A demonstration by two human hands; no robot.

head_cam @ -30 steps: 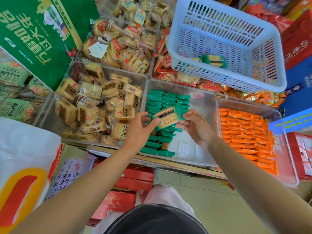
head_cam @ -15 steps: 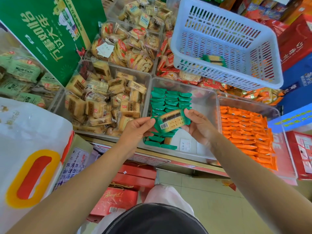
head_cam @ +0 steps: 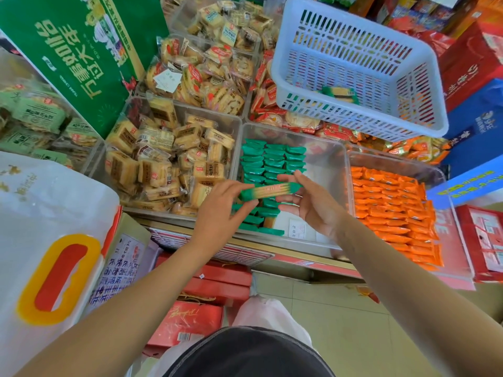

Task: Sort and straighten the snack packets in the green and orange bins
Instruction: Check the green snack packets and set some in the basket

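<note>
Shop shelf (head_cam: 299, 254): green packets (head_cam: 268, 159) in clear bin (head_cam: 328, 148), orange packets (head_cam: 389, 197) alongside

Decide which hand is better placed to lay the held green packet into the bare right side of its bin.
Right, probably. The right hand hovers by the bare part of the bin, pinching the green packet at its right end. The left hand sits over the bin's left wall, farther from that space.

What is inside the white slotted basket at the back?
One green-ended packet lies on the floor of the basket; nothing else shows inside. Red and orange wrappers beneath show through the slots; what the basket rests on is mostly covered.
</note>
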